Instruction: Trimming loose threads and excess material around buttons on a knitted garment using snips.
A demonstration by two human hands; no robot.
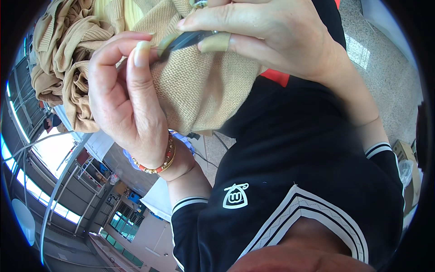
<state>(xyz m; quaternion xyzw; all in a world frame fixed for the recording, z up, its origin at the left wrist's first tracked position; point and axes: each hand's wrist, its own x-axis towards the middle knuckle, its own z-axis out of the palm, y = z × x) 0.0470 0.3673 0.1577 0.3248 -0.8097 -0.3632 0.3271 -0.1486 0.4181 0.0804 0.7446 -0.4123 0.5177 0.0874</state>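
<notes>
A piece of beige knitted fabric [186,86] hangs between my two hands at the top of the view. My left hand [129,97] is closed, its thumb and fingers pinching the fabric's upper edge. In my right hand [281,38], closed as well, is a pair of small dark thread snips [186,41], its pointed end slanting down to the left fingertips at the fabric edge. Fingers of both hands carry tan tape [215,43]. The handle end of the snips is mostly hidden by the right fingers.
A heap of tan and brown knitwear [68,50] lies to the left, with a pale yellow piece [115,11] beside it. Speckled floor [389,59] shows at the right, with a cardboard box [405,154] and clear plastic on it. A person [50,121] is far off at left.
</notes>
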